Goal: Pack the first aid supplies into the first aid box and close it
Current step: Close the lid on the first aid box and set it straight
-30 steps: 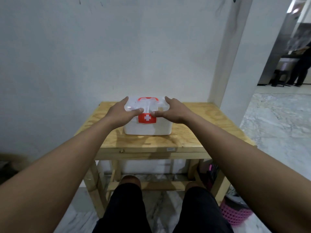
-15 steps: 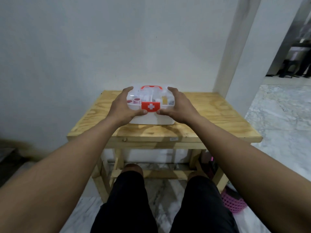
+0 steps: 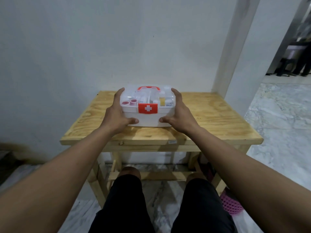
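A white first aid box (image 3: 147,121) with a clear lid, a red handle and a red latch bearing a white cross stands on the wooden table (image 3: 210,118). Its lid is down. Small supplies show through the lid: pink rolls at the left, a yellow item at the right. My left hand (image 3: 116,115) clasps the box's left side, thumb on the front wall. On the opposite side, my right hand (image 3: 179,115) clasps it the same way.
The table stands against a white wall, with a white pillar at its right rear. A pink mesh basket (image 3: 229,204) sits on the marble floor by the table's right leg. My knees are under the front edge. People stand far off at the right.
My hands have slid from the lid and latch down to the box's sides, thumbs now low on the front wall. The latch is uncovered. My view has tilted downward.
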Motion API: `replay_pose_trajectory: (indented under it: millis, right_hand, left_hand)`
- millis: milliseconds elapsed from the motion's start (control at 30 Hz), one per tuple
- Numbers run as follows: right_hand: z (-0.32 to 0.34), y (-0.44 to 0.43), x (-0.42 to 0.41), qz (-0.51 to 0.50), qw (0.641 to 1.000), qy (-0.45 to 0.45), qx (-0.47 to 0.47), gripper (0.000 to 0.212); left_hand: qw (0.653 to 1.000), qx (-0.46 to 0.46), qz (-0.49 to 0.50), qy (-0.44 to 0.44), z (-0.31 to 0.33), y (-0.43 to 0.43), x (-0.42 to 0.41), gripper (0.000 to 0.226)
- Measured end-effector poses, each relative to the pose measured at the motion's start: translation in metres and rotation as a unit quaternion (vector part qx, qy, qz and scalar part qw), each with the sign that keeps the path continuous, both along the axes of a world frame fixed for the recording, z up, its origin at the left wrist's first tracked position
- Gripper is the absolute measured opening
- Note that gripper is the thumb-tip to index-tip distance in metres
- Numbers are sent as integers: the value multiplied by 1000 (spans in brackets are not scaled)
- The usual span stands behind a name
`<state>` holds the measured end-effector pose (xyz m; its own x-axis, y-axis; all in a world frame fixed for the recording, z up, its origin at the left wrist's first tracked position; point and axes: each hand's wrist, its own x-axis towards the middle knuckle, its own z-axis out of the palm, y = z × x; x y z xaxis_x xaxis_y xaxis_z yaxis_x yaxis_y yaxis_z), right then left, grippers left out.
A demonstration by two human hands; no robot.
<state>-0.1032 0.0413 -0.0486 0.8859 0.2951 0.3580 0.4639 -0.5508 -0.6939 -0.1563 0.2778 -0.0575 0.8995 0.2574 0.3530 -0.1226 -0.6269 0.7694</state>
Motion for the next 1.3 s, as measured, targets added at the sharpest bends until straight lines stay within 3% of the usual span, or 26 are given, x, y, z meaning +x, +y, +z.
replay_pose_trajectory:
  millis: [433,567,633,767,933,1300]
  right_hand:
    - [9,-26,55,-19,999,4,43,112]
    - [13,-38,91,-54,996,20,66,79]
    - [15,-41,109,-63,996,23,66,72]
    - [15,-43,143,-73,995,24,63,72]
    - [13,-41,174,-77,995,33,58,70]
    - [-1,-41,205,-62,995,55,60,72]
  left_hand:
    - [1000,-11,-18,2,22,-30,60,124]
    - [1000,-21,-19,1,25,-42,96,124]
    - [1000,-25,-19,2,26,-46,115,125]
    - [999,-39,5,8,25,-55,147,127]
    - [998,-55,-1,-10,18,-54,177,101]
    - [998,-57,5,-6,1,-56,214,97]
